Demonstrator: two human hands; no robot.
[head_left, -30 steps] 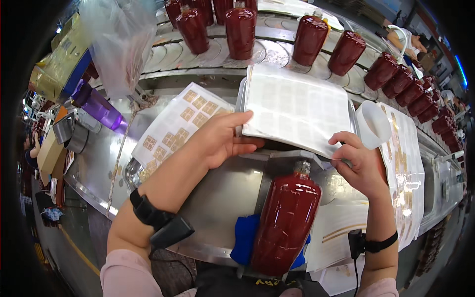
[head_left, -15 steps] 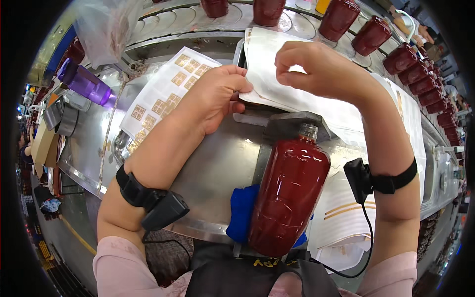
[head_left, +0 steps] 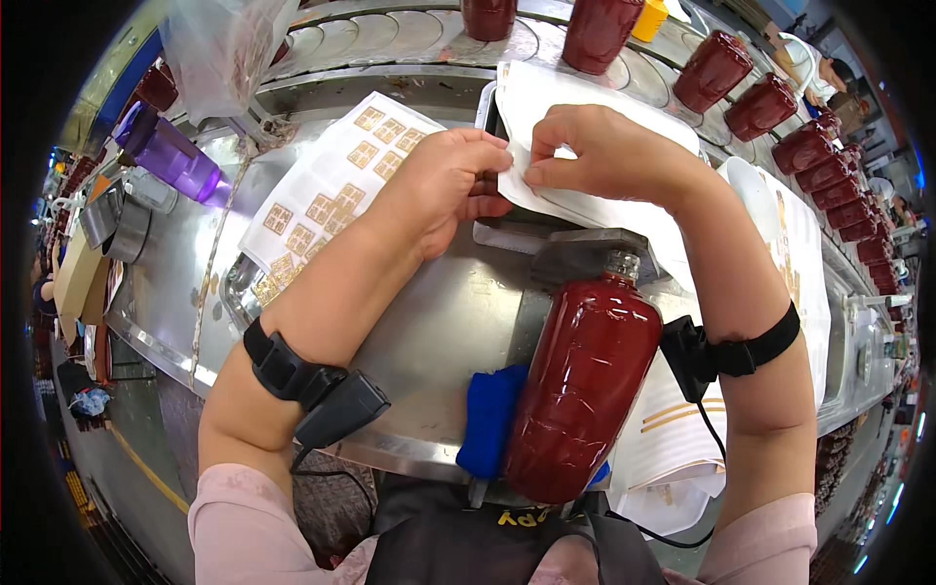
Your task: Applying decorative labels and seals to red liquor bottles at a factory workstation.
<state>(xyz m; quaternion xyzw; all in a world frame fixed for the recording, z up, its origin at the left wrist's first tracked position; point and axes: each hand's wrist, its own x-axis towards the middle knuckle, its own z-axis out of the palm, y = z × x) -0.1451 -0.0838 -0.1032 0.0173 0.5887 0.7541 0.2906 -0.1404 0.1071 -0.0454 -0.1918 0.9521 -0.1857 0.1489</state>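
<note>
My left hand (head_left: 456, 185) pinches the near-left corner of a white sheet (head_left: 546, 93) that lies on a tray beyond the bottle. Just right of it, my right hand (head_left: 609, 151) is bent over the same sheet, thumb and forefinger together; whether a small piece sits between the fingertips is too small to tell. A dark red glass bottle (head_left: 585, 380) lies tilted in front of me, its clear threaded neck against a dark metal rest (head_left: 590, 255). Blue cloth (head_left: 490, 419) pads its left side. To the left is a sheet of gold square stickers (head_left: 327, 200).
Several red bottles (head_left: 714, 70) stand on a curved conveyor (head_left: 390, 39) at the back and right. A purple drinking bottle (head_left: 171, 156) leans at the left, below a clear plastic bag (head_left: 219, 58). Sheets with gold strips (head_left: 678, 429) lie right of the bottle.
My right hand has come down and left, nearer my left hand at the sheet's corner. The bottles on the conveyor have shifted to the right in the view, which has also moved slightly.
</note>
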